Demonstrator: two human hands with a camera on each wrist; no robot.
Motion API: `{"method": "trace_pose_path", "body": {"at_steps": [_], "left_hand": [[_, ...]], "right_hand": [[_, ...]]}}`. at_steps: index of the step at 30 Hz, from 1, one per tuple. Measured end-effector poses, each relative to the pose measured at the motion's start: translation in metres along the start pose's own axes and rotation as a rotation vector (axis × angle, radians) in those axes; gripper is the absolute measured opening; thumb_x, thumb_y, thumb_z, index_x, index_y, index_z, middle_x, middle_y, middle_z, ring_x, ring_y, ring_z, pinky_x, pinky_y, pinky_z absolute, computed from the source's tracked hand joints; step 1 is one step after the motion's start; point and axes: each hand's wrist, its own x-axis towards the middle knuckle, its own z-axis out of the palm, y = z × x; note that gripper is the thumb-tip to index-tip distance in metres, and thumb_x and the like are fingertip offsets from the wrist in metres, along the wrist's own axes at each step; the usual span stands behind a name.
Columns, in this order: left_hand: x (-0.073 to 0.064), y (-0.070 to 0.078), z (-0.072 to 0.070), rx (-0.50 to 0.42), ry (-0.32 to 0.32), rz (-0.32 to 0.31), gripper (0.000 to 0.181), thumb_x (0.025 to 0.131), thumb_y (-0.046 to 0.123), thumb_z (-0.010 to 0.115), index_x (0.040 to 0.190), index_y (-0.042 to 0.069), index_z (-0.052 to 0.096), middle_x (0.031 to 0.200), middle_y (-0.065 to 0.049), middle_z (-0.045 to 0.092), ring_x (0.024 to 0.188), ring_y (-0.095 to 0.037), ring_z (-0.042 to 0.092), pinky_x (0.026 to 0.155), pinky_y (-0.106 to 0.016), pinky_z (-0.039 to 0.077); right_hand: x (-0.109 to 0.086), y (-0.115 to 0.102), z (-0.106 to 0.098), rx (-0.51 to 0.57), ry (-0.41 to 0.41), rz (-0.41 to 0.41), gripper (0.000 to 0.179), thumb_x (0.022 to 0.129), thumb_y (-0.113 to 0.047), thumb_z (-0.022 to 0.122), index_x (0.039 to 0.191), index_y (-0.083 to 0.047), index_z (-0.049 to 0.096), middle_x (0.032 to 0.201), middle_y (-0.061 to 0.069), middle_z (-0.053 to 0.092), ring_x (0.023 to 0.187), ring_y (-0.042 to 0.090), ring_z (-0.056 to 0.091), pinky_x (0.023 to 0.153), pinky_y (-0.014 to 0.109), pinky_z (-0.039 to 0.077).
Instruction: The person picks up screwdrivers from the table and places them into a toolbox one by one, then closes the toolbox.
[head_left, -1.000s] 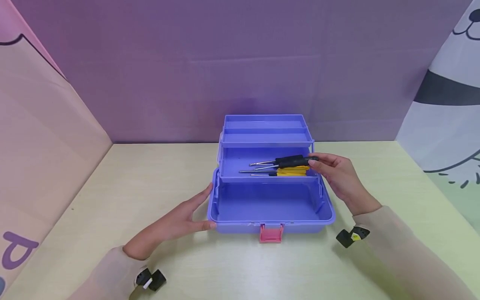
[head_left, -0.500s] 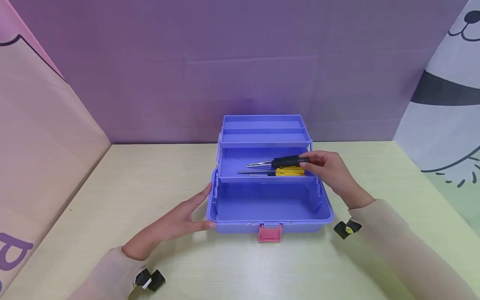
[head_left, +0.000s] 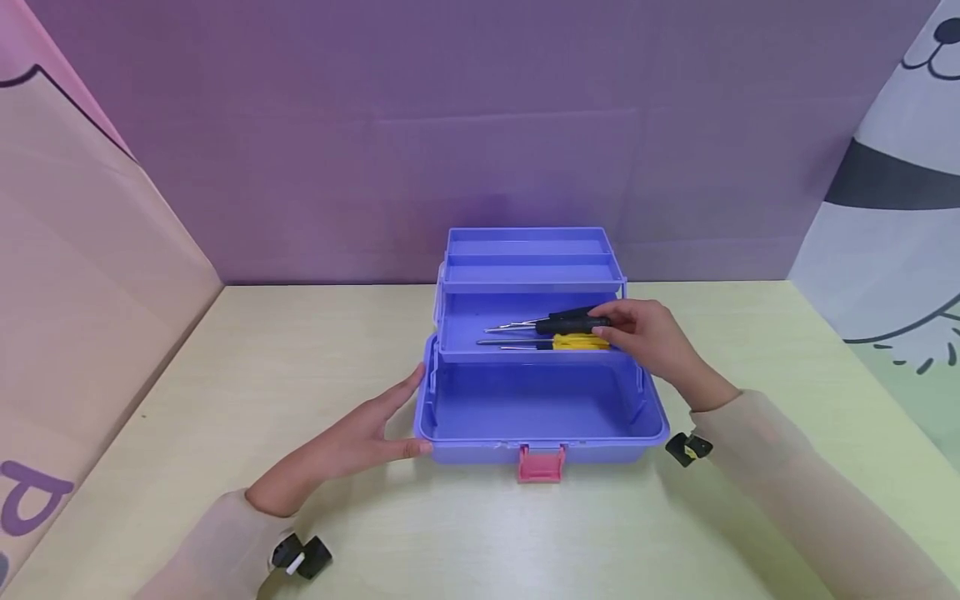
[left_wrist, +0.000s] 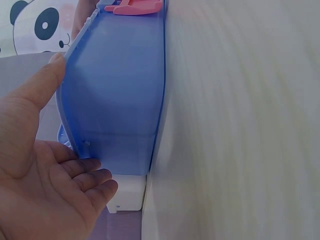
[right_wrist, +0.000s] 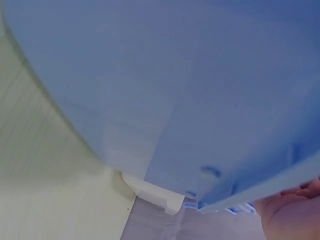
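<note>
A purple-blue toolbox (head_left: 465, 453) stands unfolded on the table, its two trays raised in steps above the deep base. My right hand (head_left: 645, 335) pinches the black handle of a screwdriver (head_left: 551, 327) over the lower tray (head_left: 468, 321). Behind it is another black handle (head_left: 566, 313). In front lie yellow-handled screwdrivers (head_left: 577, 342), partly covered by my fingers. My left hand (head_left: 360, 437) touches the toolbox's left side with thumb and fingers spread; the left wrist view shows its thumb (left_wrist: 50, 75) at the rim. In the right wrist view, the toolbox wall (right_wrist: 125, 90) hides most of the action.
A pink latch (head_left: 540, 465) hangs at the toolbox's front. The upper tray (head_left: 532, 271) has a divider and holds nothing visible. Behind the pale table (head_left: 247, 367) rises a purple backdrop (head_left: 420, 142), with printed panels at both sides.
My right hand has moved left and slightly inward with the black screwdriver, bringing it further over the lower tray. My left hand has stayed against the toolbox.
</note>
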Motion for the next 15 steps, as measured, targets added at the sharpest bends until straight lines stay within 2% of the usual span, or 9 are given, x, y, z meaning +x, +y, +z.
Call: {"method": "trace_pose_path", "body": {"at_steps": [8, 15], "left_hand": [[0.0009, 0.0015, 0.0015, -0.024, -0.006, -0.014, 0.095, 0.084, 0.031, 0.071, 0.152, 0.011, 0.008, 0.157, -0.011, 0.011, 0.142, -0.033, 0.014, 0.111, -0.054, 0.022], [0.0014, 0.0018, 0.0016, -0.022, -0.004, -0.026, 0.096, 0.083, 0.033, 0.072, 0.152, 0.012, 0.007, 0.157, -0.01, 0.011, 0.142, -0.032, 0.014, 0.111, -0.053, 0.022]], "right_hand": [[0.0021, -0.0019, 0.0059, -0.064, 0.012, 0.0, 0.025, 0.089, -0.002, 0.063, 0.112, 0.005, 0.065, 0.111, 0.023, 0.064, 0.097, 0.035, 0.065, 0.083, 0.042, 0.054], [0.0024, -0.0023, 0.0059, -0.074, 0.02, 0.007, 0.024, 0.088, 0.0, 0.062, 0.112, 0.006, 0.065, 0.111, 0.024, 0.064, 0.098, 0.037, 0.064, 0.084, 0.043, 0.053]]}}
